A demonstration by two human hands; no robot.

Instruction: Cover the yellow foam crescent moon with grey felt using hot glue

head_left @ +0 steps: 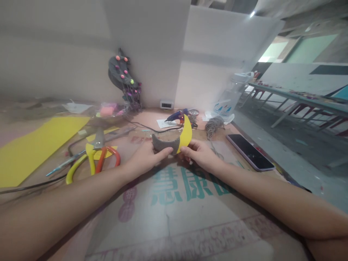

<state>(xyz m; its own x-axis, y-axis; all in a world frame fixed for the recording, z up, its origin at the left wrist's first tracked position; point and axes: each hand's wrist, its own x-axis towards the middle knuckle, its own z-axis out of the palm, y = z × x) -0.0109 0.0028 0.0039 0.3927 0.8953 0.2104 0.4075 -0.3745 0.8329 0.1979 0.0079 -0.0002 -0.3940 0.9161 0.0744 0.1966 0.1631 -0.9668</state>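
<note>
Both hands hold a crescent-shaped craft piece just above the table. Its yellow crescent curves up on the right, and a grey felt-like part covers its lower left. My left hand pinches the grey part with thumb and fingers closed. My right hand grips the lower edge of the yellow crescent from the right, fingers closed.
Scissors with yellow and orange handles lie at the left on yellow scraps, beside a yellow sheet. A blue glue gun, a twine bundle and a phone lie beyond. A dark decorated crescent leans on the wall. Printed cardboard covers the table.
</note>
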